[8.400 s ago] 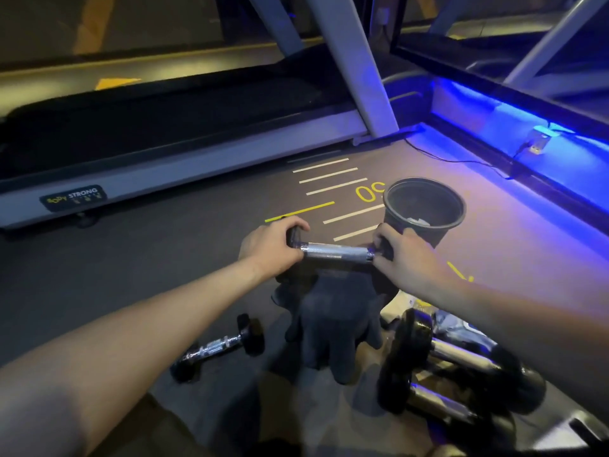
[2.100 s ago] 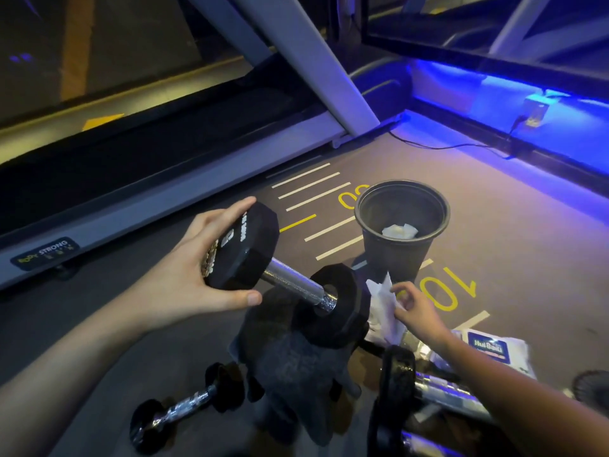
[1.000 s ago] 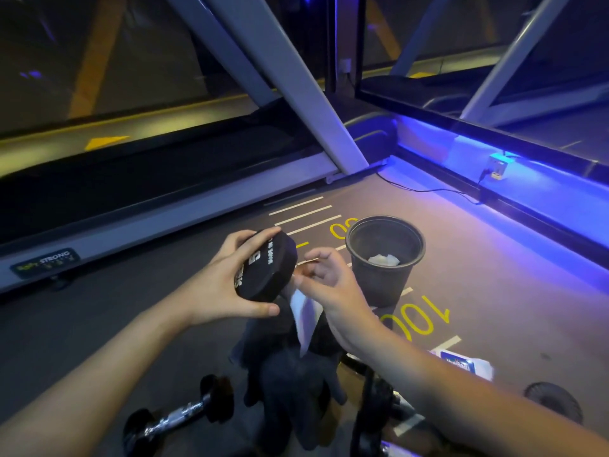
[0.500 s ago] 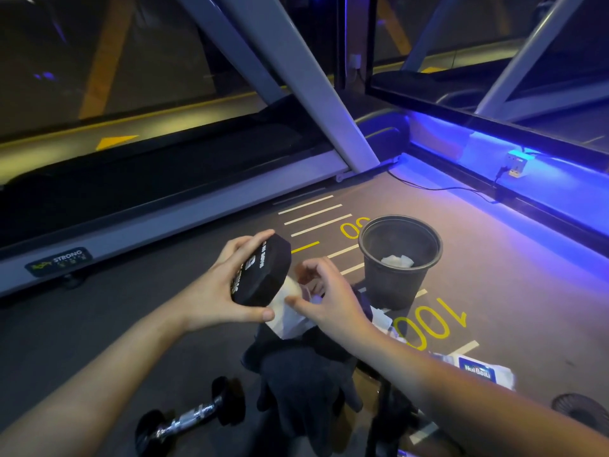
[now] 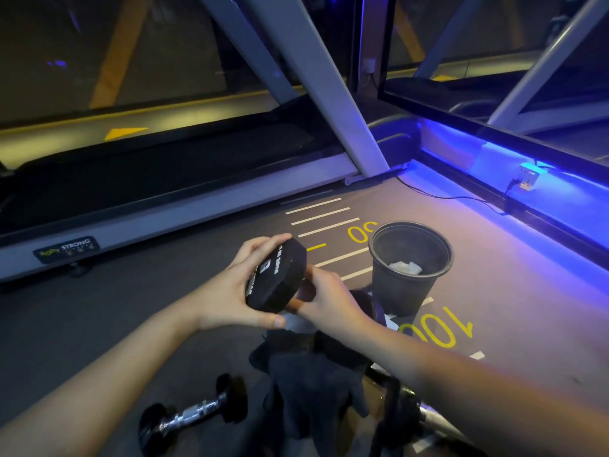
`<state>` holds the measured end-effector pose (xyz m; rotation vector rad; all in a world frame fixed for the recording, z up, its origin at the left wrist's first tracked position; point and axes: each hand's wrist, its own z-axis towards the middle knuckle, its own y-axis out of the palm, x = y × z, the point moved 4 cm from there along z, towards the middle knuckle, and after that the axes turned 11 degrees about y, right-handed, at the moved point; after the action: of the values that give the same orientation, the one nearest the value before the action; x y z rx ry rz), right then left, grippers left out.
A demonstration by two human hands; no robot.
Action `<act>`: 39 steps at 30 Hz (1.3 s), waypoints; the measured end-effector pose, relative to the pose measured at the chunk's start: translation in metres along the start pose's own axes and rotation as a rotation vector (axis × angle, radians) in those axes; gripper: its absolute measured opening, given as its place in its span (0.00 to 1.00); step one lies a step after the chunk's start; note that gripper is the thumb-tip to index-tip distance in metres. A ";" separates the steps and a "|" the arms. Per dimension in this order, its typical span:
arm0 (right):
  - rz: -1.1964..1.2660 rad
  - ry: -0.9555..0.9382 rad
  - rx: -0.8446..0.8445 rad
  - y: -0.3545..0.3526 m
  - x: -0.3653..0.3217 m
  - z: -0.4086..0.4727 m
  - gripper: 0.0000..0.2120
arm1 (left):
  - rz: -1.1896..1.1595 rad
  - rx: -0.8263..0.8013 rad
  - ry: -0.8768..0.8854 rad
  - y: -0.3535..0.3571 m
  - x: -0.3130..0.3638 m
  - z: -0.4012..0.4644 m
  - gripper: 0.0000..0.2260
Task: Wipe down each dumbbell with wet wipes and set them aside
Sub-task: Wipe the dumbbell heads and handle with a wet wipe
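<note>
Dim gym floor (image 5: 131, 311) beside a treadmill: we cup the heavy, rigid dumbbell (image 5: 275, 278) by its rubber head in our left hand (image 5: 227, 296), while our right hand (image 5: 324, 296) closes a soft wipe (image 5: 293, 321) around the slick handle.

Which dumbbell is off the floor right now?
The large dumbbell, gripped by its near head in the left hand while the right hand works behind that head. The small chrome-handled dumbbell lies on the floor at lower left, untouched.

Dim scene, blue strip glow at right, wide-angle edge distortion.
</note>
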<state>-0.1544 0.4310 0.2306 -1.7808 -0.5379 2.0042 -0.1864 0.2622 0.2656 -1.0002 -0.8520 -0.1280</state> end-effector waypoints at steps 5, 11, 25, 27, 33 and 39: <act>0.109 0.007 0.048 0.004 0.003 0.002 0.14 | 0.012 0.004 -0.003 -0.001 -0.002 0.000 0.49; 0.022 -0.032 -0.109 0.001 0.001 0.009 0.11 | 0.024 0.005 -0.020 -0.004 -0.004 -0.004 0.49; 0.023 -0.022 0.171 0.022 0.011 -0.002 0.14 | 0.014 0.029 -0.035 -0.004 0.002 0.002 0.49; 0.076 -0.048 0.049 0.015 0.008 0.003 0.10 | 0.010 0.027 -0.036 -0.004 0.001 0.001 0.50; 0.128 0.087 -0.290 -0.007 -0.001 0.018 0.12 | 0.035 0.001 -0.029 -0.004 0.003 0.001 0.50; 0.159 0.110 -0.230 -0.009 -0.002 0.010 0.20 | 0.069 -0.030 0.017 -0.002 0.010 0.006 0.49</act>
<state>-0.1641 0.4372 0.2383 -2.1182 -0.6307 1.9997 -0.1839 0.2685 0.2747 -1.0540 -0.8007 -0.0903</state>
